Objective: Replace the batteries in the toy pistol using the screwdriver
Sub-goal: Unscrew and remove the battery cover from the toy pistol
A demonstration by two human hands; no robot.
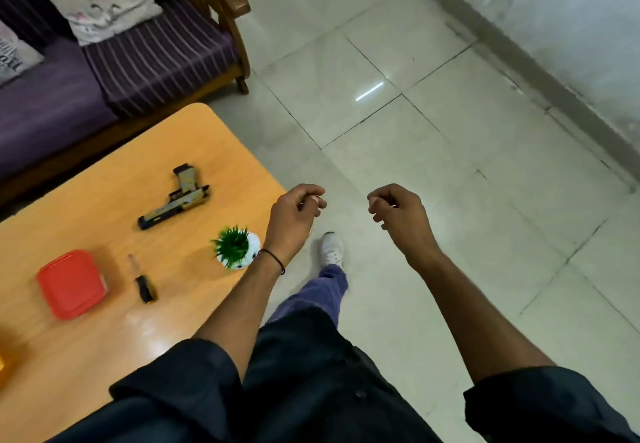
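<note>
Left grip (294, 214) and right grip (398, 215) hang loosely curled, empty — the left is nearer the black-handled metal screwdriver (142, 280), lying tip-away on the orange wooden surface (104, 172) to its left.

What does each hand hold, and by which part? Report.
Nothing: left hand and right hand are loosely curled, empty; toy pistol and screwdriver lie on the table.

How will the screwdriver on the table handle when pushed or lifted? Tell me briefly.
The screwdriver lies flat on the smooth, glossy table, and its handle looks round, so a sideways push would probably roll it. It looks small and rigid, likely light to lift.
</note>
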